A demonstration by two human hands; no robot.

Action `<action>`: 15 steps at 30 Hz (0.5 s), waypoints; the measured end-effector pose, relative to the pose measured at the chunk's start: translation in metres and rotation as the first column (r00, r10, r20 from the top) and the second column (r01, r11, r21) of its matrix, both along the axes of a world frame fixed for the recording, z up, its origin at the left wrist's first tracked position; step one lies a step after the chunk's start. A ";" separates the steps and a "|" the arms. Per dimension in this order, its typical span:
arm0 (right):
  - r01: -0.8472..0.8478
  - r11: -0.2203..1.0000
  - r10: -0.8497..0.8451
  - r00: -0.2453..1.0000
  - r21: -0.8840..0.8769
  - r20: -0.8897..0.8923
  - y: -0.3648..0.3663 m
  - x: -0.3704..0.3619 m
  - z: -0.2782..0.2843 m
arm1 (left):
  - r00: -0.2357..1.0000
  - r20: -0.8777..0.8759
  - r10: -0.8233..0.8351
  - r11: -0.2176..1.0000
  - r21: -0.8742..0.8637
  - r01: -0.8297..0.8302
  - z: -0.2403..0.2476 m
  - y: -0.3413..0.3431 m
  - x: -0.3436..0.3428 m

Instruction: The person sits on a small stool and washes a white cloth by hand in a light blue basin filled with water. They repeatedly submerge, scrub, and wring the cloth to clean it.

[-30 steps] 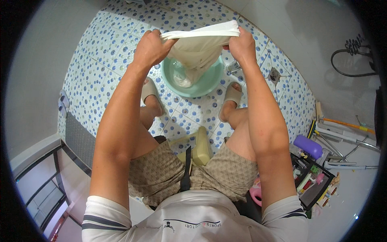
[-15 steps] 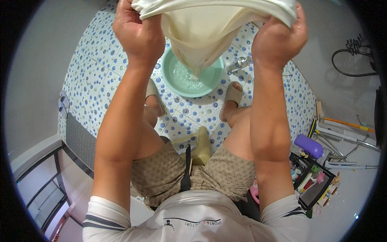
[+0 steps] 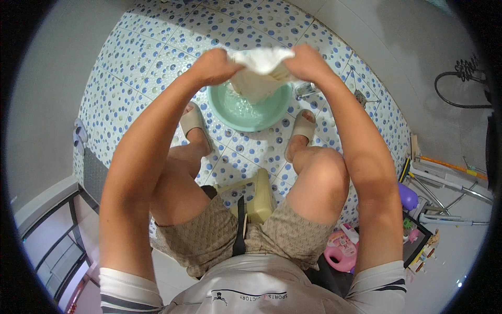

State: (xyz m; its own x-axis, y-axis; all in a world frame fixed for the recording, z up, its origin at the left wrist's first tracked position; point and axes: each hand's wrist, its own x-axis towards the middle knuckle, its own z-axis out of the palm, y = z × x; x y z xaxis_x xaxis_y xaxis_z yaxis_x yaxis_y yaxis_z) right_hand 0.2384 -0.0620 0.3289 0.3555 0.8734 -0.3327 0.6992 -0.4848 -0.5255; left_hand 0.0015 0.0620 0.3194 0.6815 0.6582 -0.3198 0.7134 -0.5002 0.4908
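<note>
While the left hand (image 3: 215,67) grips one side of the white cloth (image 3: 261,60), the cloth hangs over the green basin (image 3: 251,128); holding it low and centred should keep drips inside. Whether its blurred lower end touches the water (image 3: 243,111) is hard to tell. The right hand (image 3: 308,64) grips the other side; an even pull would suit. Beyond, a clear object (image 3: 306,89) is partly covered.
</note>
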 end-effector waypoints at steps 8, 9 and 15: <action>-0.086 0.996 0.086 0.971 0.008 -0.223 -0.030 0.003 -0.141 | 0.995 -0.019 -0.100 0.994 -0.056 0.099 -0.131 0.020 -0.041; -0.087 0.995 0.090 0.993 0.047 -0.081 -0.043 0.003 -0.177 | 1.000 -0.006 -0.030 0.995 -0.091 0.030 -0.134 0.011 -0.028; -0.348 0.935 0.334 0.927 0.063 0.171 -0.027 -0.032 -0.252 | 0.954 0.022 -0.298 0.952 0.082 0.296 -0.242 -0.012 -0.027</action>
